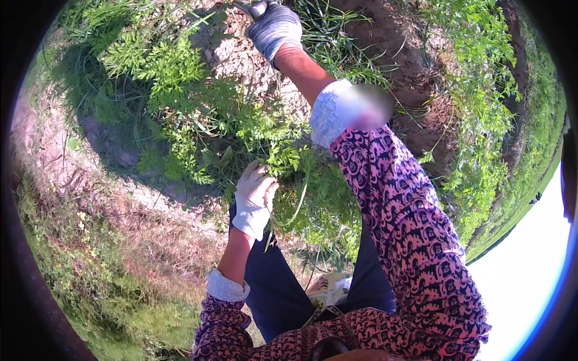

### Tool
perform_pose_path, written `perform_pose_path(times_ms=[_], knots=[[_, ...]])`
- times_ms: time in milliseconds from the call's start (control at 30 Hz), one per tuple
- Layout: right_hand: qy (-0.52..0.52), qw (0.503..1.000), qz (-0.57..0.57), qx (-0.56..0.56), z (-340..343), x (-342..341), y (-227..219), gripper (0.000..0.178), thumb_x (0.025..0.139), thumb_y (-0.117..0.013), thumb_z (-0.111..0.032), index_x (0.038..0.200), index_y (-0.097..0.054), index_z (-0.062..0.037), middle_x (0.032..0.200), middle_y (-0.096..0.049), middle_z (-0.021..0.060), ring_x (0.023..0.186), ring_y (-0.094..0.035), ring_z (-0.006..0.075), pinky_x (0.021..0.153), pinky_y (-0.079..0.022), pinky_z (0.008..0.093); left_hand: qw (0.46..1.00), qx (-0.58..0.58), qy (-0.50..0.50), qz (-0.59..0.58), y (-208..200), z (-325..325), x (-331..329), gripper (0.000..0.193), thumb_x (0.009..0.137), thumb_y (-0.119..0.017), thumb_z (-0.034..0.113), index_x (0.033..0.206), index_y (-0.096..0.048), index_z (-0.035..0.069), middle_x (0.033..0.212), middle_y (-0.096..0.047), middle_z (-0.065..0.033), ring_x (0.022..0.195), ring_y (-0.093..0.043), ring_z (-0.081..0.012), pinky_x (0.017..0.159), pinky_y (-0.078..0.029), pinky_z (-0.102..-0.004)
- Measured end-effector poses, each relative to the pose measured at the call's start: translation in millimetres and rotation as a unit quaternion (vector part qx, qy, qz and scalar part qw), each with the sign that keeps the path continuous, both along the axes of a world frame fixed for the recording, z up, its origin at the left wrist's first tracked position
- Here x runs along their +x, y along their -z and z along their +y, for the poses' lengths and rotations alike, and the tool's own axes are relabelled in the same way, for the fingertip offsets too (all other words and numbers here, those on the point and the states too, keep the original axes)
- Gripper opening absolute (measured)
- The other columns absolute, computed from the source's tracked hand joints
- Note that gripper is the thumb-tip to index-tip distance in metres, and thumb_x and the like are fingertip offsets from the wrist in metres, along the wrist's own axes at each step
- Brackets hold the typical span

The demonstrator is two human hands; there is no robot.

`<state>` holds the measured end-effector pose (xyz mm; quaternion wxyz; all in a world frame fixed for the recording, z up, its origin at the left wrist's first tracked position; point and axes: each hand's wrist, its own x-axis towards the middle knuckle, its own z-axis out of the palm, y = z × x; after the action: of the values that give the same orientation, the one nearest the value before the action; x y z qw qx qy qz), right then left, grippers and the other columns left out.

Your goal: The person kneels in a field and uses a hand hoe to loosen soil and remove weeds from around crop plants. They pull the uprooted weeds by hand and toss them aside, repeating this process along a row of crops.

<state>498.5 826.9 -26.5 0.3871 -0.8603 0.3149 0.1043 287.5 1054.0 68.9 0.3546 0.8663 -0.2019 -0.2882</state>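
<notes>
In a white glove, my left hand (254,198) is closed low among feathery green plants (283,157) in front of my legs. A few long grass blades (270,239) stick out below its fingers. My right hand (274,27), in a grey knitted glove, reaches far forward to the top edge of the view. Its fingers are wrapped round a grey hand tool (257,8) that shows only in part. Bare soil (232,54) lies just left of that hand, and tall grass (331,27) stands to its right.
A leafy crop row (481,108) runs along the right, with a strip of brown soil (415,90) before it. Dry soil and straw (150,222) stretch along the left, bordered by low weeds (78,265). My dark-trousered legs (271,283) straddle the near plants.
</notes>
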Motion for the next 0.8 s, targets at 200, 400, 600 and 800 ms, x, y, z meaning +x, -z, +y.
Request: perform_pose_path(times_ms=[200, 400, 600, 800], knots=[[-0.084, 0.993, -0.066, -0.043, -95, -154, -77, 0.021, 0.081, -0.062, -0.021, 0.100, -0.065, -0.0150, 0.080, -0.067, 0.0124, 0.069, -0.065, 0.0302, 0.062, -0.051, 0.0360, 0.999, 0.043, 0.018, 0.006, -10, -4, 6, 0.009, 0.076, -0.064, 0.007, 0.084, -0.066, 0.005, 0.107, -0.063, -0.0126, 0.111, -0.054, -0.0353, 0.089, -0.048, -0.0421], [-0.306, 0.937, 0.027, -0.169, -198, -235, -156, 0.025, 0.081, -0.063, -0.016, 0.106, -0.066, -0.0145, 0.073, -0.065, 0.0104, 0.065, -0.064, 0.0292, 0.062, -0.050, 0.0370, 0.998, 0.055, -0.009, -0.022, -15, -6, 2, 0.012, 0.075, -0.063, 0.006, 0.086, -0.066, 0.006, 0.108, -0.062, -0.0116, 0.113, -0.053, -0.0354, 0.090, -0.048, -0.0418], [-0.535, 0.804, 0.151, -0.213, -205, -145, -32, 0.024, 0.082, -0.056, -0.017, 0.104, -0.064, -0.0206, 0.077, -0.065, 0.0071, 0.073, -0.064, 0.0260, 0.066, -0.049, 0.0383, 0.998, 0.041, -0.034, -0.028, -7, -12, 0, 0.012, 0.076, -0.063, 0.006, 0.088, -0.065, 0.006, 0.107, -0.062, -0.0113, 0.111, -0.054, -0.0363, 0.087, -0.049, -0.0423], [-0.394, 0.884, 0.194, -0.160, -150, -98, -5, 0.022, 0.079, -0.061, -0.020, 0.100, -0.063, -0.0218, 0.088, -0.068, 0.0097, 0.084, -0.066, 0.0308, 0.073, -0.052, 0.0412, 0.997, 0.065, -0.020, -0.030, 1, -9, -9, 0.010, 0.080, -0.064, 0.005, 0.089, -0.065, 0.007, 0.103, -0.063, -0.0124, 0.108, -0.056, -0.0371, 0.085, -0.050, -0.0413]])
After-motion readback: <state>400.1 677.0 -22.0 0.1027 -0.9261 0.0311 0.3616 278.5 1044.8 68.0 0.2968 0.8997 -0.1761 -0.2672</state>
